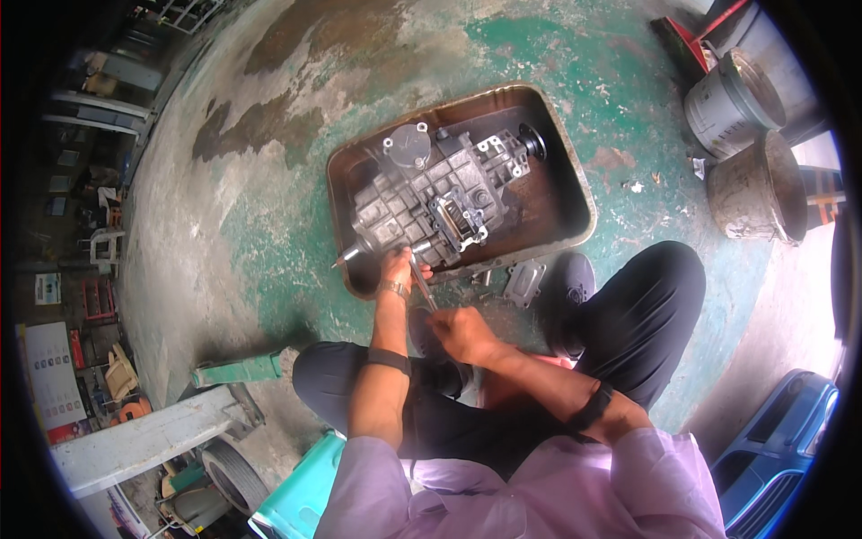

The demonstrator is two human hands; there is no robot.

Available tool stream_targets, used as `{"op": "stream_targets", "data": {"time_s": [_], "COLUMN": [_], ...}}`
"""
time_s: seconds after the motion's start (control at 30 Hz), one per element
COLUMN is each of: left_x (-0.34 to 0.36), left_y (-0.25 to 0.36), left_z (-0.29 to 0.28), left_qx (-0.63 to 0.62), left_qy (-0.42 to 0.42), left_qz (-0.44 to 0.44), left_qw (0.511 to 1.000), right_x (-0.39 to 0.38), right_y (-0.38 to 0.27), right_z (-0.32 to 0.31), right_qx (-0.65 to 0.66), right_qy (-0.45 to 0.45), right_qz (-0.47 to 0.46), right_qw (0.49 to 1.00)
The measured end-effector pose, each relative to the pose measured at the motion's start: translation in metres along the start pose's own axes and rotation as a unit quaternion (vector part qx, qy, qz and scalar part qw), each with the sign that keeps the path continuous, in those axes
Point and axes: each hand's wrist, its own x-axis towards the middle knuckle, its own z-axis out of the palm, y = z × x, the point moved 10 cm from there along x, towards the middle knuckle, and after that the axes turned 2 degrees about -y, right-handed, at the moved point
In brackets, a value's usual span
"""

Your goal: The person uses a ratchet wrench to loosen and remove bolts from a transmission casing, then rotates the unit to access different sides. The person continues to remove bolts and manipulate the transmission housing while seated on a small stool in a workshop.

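A grey metal gearbox (pixel 409 193) lies in a rusty rectangular tray (pixel 575 235) on the floor in front of me. An opening in its near side shows gears (pixel 456 218). My left hand (pixel 397 267) is at the gearbox's near left edge, its fingers closed round the head end of a socket wrench (pixel 422 286). The socket end points at the housing; whether it sits on a bolt I cannot tell. Nearer to me, my right hand (pixel 462 333) is closed in a fist on the wrench's handle. A loose metal cover plate (pixel 524 283) lies just outside the tray's near rim.
Two dirty buckets (pixel 734 103) (pixel 756 189) stand at the right. A grey metal beam (pixel 153 440) and a tyre (pixel 235 476) are at the lower left, beside a turquoise box (pixel 301 490). Blue plastic crates (pixel 777 458) are at the lower right. My shoes are close to the tray.
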Motion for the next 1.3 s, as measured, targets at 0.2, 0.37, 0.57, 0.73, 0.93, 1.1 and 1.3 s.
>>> {"op": "stream_targets", "data": {"time_s": [0.2,0.37,0.57,0.73,0.93,1.1,1.3], "left_x": [-0.013,-0.042,-0.048,-0.053,-0.056,-0.052,-0.034], "left_y": [0.01,0.036,0.05,0.048,0.047,0.055,0.045], "left_z": [0.007,0.016,0.025,0.023,0.028,0.034,0.02], "left_qx": [0.032,0.257,0.311,0.339,0.34,0.349,0.411], "left_qy": [0.01,0.113,0.102,0.114,0.121,0.091,0.096], "left_qz": [-0.023,-0.03,0.039,0.038,0.024,0.105,0.148], "left_qw": [0.999,0.959,0.944,0.933,0.932,0.927,0.894], "right_x": [0.001,0.001,-0.001,-0.008,-0.01,-0.008,-0.012], "right_y": [0.0,0.012,0.029,0.042,0.073,0.095,0.1], "right_z": [-0.02,-0.027,-0.025,-0.018,0.0,0.018,0.025], "right_qx": [0.078,0.083,0.168,0.162,0.181,0.21,0.214], "right_qy": [0.005,0.005,-0.001,0.006,-0.005,-0.017,-0.025], "right_qz": [0.064,0.131,0.185,0.216,0.246,0.258,0.262], "right_qw": [0.995,0.988,0.968,0.963,0.952,0.943,0.941]}}
